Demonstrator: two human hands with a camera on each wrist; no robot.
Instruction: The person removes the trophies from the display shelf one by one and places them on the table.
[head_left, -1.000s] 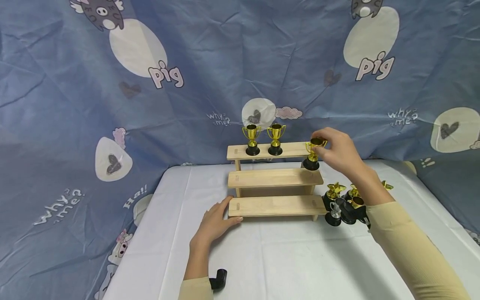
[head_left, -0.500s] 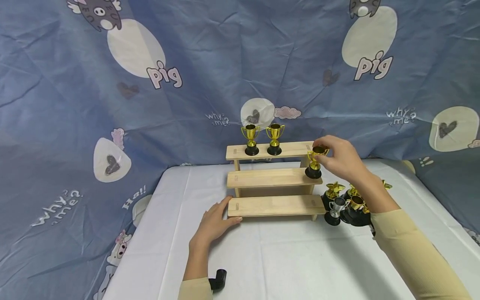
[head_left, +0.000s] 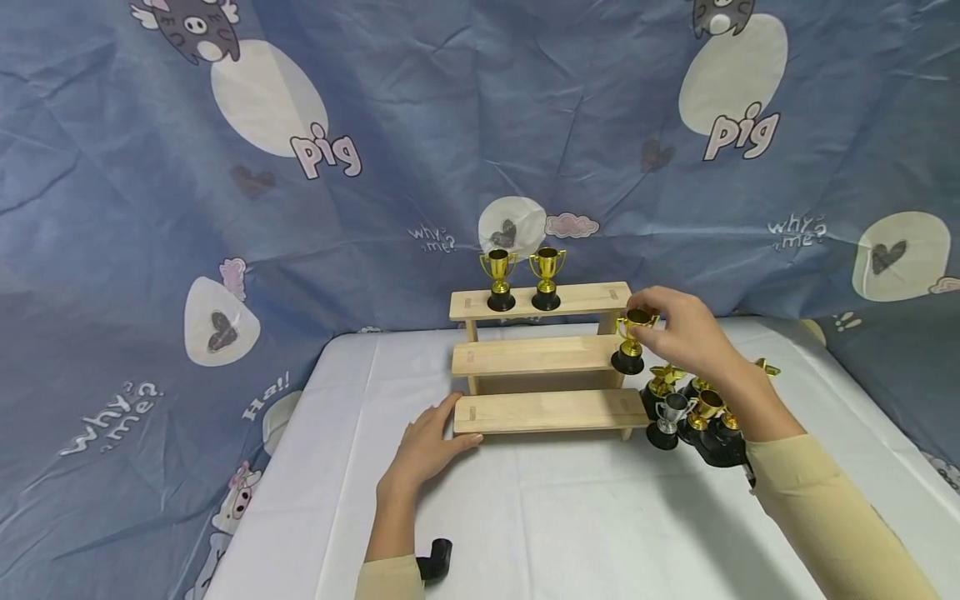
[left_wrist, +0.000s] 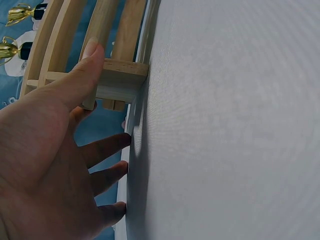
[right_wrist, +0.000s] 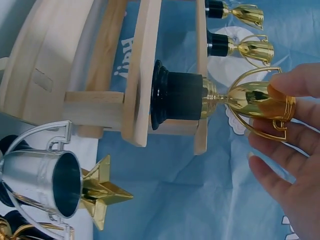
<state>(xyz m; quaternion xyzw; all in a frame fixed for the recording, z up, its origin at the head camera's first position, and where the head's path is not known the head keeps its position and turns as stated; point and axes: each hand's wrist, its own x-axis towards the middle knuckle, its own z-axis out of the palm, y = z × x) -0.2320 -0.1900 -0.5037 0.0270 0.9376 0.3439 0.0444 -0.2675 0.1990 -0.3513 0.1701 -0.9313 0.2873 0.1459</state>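
Hanging at the back, one blue printed cloth with pale ovals and "pig" lettering. One table, white-covered. One wooden stand, three tiers. One right hand, thumb and fingers pinching the bowl of a gold cup. One left hand, thumb and forefinger gripping the left end of the lowest tier, other fingers loosely spread. Gold star trophies on black bases, clustered right of the stand. One held gold cup, upright, black base at the right end of the middle tier; contact with the plank cannot be told. Two matching gold cups, upright on the top tier. One silver cup, front of the cluster.
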